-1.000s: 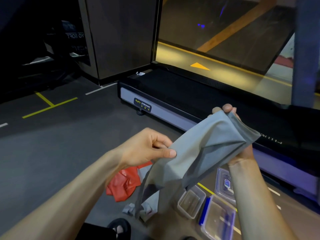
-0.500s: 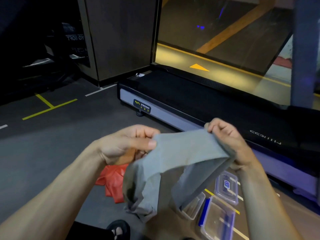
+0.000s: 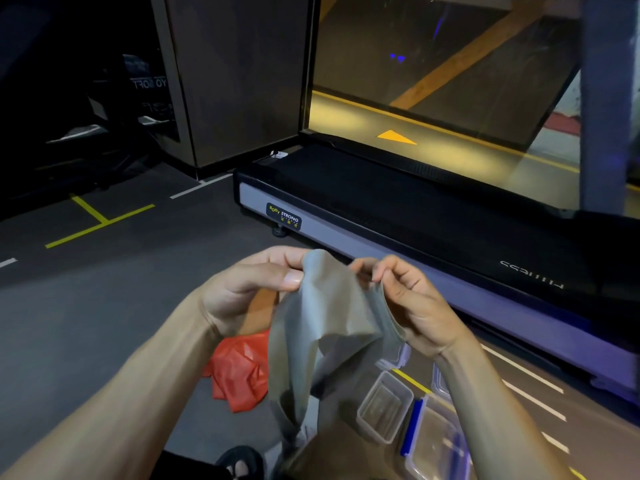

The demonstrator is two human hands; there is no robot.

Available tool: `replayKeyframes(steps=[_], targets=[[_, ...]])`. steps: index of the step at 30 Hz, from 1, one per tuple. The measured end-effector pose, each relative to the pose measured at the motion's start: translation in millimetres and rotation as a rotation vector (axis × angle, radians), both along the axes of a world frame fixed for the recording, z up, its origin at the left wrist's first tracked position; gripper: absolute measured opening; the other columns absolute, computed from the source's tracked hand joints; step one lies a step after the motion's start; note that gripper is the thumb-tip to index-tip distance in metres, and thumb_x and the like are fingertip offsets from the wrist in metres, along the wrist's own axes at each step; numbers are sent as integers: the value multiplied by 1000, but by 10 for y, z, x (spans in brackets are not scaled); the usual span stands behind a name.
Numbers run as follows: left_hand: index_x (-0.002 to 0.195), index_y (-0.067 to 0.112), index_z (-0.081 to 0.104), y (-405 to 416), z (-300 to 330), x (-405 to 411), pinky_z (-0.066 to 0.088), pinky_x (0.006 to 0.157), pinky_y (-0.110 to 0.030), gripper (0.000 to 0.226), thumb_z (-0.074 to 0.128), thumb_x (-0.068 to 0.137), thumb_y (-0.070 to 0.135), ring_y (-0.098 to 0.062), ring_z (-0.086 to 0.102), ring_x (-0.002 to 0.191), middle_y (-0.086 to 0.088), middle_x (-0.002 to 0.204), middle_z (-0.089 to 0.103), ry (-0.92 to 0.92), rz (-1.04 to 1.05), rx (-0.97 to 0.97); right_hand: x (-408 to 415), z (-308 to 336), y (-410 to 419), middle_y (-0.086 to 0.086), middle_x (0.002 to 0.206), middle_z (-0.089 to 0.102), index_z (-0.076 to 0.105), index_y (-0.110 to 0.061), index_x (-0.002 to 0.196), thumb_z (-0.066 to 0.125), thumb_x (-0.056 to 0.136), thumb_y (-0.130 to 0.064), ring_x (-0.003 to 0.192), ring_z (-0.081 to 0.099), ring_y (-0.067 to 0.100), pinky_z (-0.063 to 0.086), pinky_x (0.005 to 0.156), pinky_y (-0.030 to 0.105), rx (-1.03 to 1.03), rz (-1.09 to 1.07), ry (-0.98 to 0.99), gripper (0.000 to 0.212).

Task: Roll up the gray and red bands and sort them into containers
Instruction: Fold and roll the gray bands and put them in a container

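2 hands hold the gray band (image 3: 325, 306) up above the floor (image 3: 86, 306): left hand (image 3: 249, 289) pinches its top edge, right hand (image 3: 405, 296) grips the other side, fingers curled. A red band (image 3: 239, 372) lies crumpled on the floor below, near clear containers (image 3: 384, 407) beside the treadmill (image 3: 381, 209).

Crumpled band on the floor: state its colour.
Red band, seen in the head view.
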State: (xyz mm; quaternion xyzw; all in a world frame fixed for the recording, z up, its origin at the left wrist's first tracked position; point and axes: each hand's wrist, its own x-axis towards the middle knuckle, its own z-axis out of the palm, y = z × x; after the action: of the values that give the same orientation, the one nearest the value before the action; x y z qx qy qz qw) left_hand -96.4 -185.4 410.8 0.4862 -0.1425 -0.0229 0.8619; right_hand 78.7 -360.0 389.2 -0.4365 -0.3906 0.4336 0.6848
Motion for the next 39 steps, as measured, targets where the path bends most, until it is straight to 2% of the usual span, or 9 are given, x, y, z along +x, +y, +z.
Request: replayKeyframes(steps=[6, 11, 16, 19, 24, 30, 32, 36, 39], targets=[[103, -11, 66, 6, -112, 75, 50, 83, -35, 24, 63, 90, 9, -31, 64, 90, -22, 99, 66, 221, 155, 292, -131, 76, 105, 19, 133, 63, 68, -14, 92, 74, 92, -30, 136, 52, 42, 40, 114, 58, 117, 70, 19, 17], [114, -27, 50, 10, -152, 98, 32, 91, -45, 58, 72, 87, 20, -32, 40, 103, -20, 110, 49, 231, 227, 397, -266, 128, 196, 18, 139, 63, 65, -4, 98, 62, 96, -18, 130, 59, 38, 48, 108, 48, 31, 44, -273, 15], [103, -28, 53, 1, -140, 99, 41, 107, -36, 38, 63, 93, 7, -18, 56, 112, -5, 117, 61, 222, 227, 521, -239, 128, 145, 11, 128, 71, 69, -9, 100, 63, 96, -14, 121, 66, 27, 51, 106, 37, -83, -10, -460, 9], [94, -7, 63, 4, -144, 90, 32, 71, -32, 22, 67, 92, 15, -23, 45, 73, -10, 78, 53, 260, 219, 581, -199, 124, 107, 13, 110, 74, 72, -9, 100, 67, 97, -16, 107, 68, 34, 53, 99, 46, -158, -23, -609, 9], [79, 22, 68, -31, -126, 96, 13, 56, -31, 19, 67, 98, 16, -20, 15, 61, -4, 63, 28, 262, 215, 687, -122, 221, 55, 3, 90, 73, 74, -16, 97, 68, 97, -20, 83, 64, 17, 51, 79, 38, -222, 48, -724, 7], [104, 4, 70, -69, -236, 129, 51, 84, -35, 9, 65, 97, 6, -23, 65, 90, -14, 97, 72, 243, 189, 677, -15, 315, 54, -5, 83, 64, 71, -20, 86, 76, 86, -38, 81, 55, 17, 44, 82, 30, 7, -45, -366, 18], [108, 6, 72, -107, -317, 169, 54, 87, -31, 13, 65, 98, 4, -19, 68, 94, -10, 105, 75, 251, 217, 714, 37, 363, 61, 0, 83, 58, 69, -20, 86, 82, 81, -44, 80, 47, 24, 34, 84, 45, 92, -82, -140, 28], [92, 17, 75, -133, -505, 280, 57, 76, -42, 15, 66, 92, 30, -10, 62, 74, -2, 85, 74, 314, 435, 975, 127, 455, 43, -5, 79, 56, 64, -21, 87, 80, 83, -40, 69, 47, 13, 36, 75, 37, 242, -125, 81, 26], [103, -8, 68, -173, -415, 288, 53, 81, -38, 14, 63, 98, 5, -22, 62, 86, -16, 95, 69, 273, 384, 655, 130, 513, -30, -9, 75, 58, 67, -27, 80, 84, 75, -45, 67, 51, 9, 46, 67, 26, 252, -213, 87, 25]])
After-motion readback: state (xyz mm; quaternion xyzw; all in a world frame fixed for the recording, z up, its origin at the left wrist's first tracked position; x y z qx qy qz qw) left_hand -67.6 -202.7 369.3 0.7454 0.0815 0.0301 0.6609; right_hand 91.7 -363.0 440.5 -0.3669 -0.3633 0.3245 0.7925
